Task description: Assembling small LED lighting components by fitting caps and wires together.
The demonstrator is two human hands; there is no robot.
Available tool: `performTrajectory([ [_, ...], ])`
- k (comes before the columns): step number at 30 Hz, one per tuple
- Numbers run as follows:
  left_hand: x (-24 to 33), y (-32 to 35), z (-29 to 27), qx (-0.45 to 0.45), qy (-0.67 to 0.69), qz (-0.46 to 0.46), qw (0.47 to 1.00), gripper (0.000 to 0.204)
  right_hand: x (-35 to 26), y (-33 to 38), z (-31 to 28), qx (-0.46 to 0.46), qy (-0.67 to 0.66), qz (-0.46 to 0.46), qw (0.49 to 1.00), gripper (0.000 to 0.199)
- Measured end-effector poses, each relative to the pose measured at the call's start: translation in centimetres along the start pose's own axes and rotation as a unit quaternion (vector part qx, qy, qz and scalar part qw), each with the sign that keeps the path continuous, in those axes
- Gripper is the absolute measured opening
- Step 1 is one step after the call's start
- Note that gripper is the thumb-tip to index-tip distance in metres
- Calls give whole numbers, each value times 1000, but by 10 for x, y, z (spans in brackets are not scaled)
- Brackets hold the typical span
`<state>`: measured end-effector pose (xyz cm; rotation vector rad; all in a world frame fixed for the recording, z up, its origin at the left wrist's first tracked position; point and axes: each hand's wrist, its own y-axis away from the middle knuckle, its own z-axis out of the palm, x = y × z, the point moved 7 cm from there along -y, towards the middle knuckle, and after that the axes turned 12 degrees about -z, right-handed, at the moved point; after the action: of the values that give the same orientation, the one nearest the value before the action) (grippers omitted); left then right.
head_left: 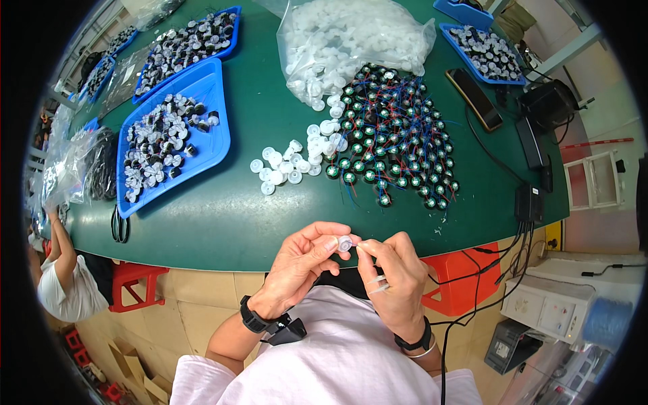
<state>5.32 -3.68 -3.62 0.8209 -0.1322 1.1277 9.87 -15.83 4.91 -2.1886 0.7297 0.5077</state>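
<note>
No lettering can be read from where I stand beside the green worktable [243,229]. At right, the small pale marks on a black box [528,205] at the table's edge are too fine to make out, as is a lighter patch on the dark case [507,345] standing on the floor, near right.

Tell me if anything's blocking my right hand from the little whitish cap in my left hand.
Nothing visible is: your right hand has its fingertips just to the right of the whitish cap, which your left hand pinches. Whether those fingertips touch it is too small to tell.
</note>
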Motion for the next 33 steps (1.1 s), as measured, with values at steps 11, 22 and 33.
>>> performTrajectory([
  [11, 1, -1, 1, -17, -9, 11, 1000, 21, 0, 0, 0, -15, 8, -2, 1000, 21],
  [22, -1, -2, 0, -15, -10, 16, 1000, 21, -1, -2, 0, -22, 10, -8, 1000, 21],
  [33, 1, -1, -1, 6, -2, 27, 1000, 21, 7, -2, 12, -32, -57, 48, 997, 14],
])
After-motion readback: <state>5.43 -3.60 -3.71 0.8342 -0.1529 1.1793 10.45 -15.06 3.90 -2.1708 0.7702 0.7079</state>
